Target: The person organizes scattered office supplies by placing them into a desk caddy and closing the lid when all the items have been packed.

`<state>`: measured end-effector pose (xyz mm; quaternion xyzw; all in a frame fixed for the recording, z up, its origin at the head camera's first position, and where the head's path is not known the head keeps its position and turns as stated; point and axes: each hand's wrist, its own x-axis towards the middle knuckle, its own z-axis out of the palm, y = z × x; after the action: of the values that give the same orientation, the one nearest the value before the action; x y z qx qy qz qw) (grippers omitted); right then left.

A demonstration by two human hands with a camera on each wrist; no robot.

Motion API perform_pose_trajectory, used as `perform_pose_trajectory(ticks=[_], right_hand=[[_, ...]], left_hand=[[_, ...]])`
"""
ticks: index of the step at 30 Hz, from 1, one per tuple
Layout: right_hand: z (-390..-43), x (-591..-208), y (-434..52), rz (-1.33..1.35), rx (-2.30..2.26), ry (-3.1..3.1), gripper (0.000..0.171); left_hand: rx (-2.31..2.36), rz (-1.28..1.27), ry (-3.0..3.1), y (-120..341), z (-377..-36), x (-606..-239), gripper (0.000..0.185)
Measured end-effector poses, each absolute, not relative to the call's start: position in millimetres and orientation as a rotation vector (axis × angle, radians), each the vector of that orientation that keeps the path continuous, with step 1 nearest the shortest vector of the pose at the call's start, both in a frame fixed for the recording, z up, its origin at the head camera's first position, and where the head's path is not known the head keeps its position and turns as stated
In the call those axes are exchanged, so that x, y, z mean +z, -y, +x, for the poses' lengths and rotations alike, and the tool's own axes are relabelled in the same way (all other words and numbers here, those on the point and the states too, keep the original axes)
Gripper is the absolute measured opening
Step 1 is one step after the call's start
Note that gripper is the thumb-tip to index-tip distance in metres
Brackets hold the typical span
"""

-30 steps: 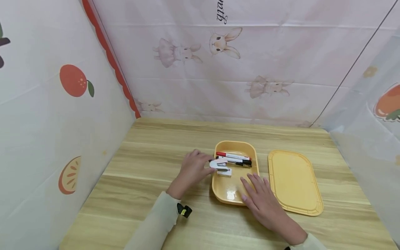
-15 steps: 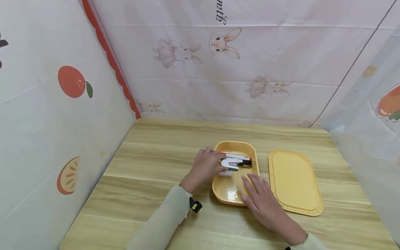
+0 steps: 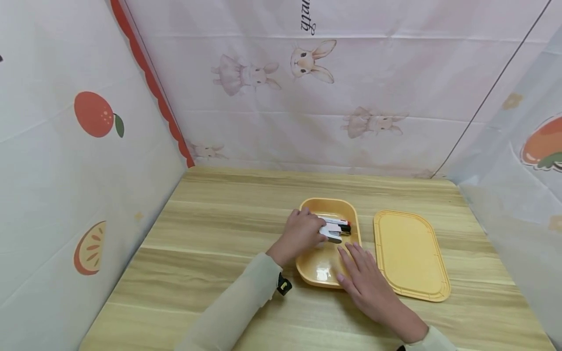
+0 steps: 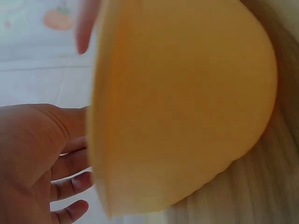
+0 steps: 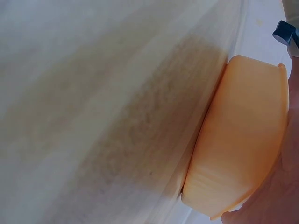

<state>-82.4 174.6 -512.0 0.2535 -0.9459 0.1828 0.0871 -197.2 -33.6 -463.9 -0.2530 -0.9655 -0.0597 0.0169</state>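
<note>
A yellow plastic box [image 3: 353, 229] stands on the wooden table [image 3: 219, 234]; its outer wall [image 4: 187, 102] fills the left wrist view and shows in the right wrist view [image 5: 243, 135]. My left hand [image 3: 303, 233] holds a white stapler [image 3: 330, 232] over the box's inside, above the red and black markers [image 3: 341, 224] lying at its far end. My right hand [image 3: 362, 273] rests flat with straight fingers on the box's near right corner. The small white box seen before is hidden under the left hand.
A flat yellow lid [image 3: 410, 253] lies on the table just right of the box. Printed fabric walls [image 3: 88, 146] close in the table on the left, back and right.
My left hand has carried the white stapler rightward from the box's left rim to over its middle. The right hand has stayed on the box's corner.
</note>
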Motion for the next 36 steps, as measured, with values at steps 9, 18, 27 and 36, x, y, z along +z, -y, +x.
perform_pose_trajectory(ticks=[9, 18, 27, 36], right_hand=[[-82.4, -510.3, -174.3, 0.751, 0.538, 2.809, 0.063], [-82.5, -511.8, -174.6, 0.744, 0.535, 2.811, 0.062], [-82.7, -510.6, -173.6, 0.749, 0.560, 2.837, 0.062], [-82.7, -511.1, -174.4, 0.763, 0.571, 2.825, 0.061]], left_hand=[[-0.045, -0.857, 2.977, 18.0, -195.4, -470.8, 0.029], [0.039, -0.889, 2.946, 6.1, -192.4, -478.1, 0.029], [0.100, -0.866, 2.943, 0.7, -190.8, -487.8, 0.031], [0.165, -0.835, 2.935, -3.7, -188.1, -490.2, 0.029]])
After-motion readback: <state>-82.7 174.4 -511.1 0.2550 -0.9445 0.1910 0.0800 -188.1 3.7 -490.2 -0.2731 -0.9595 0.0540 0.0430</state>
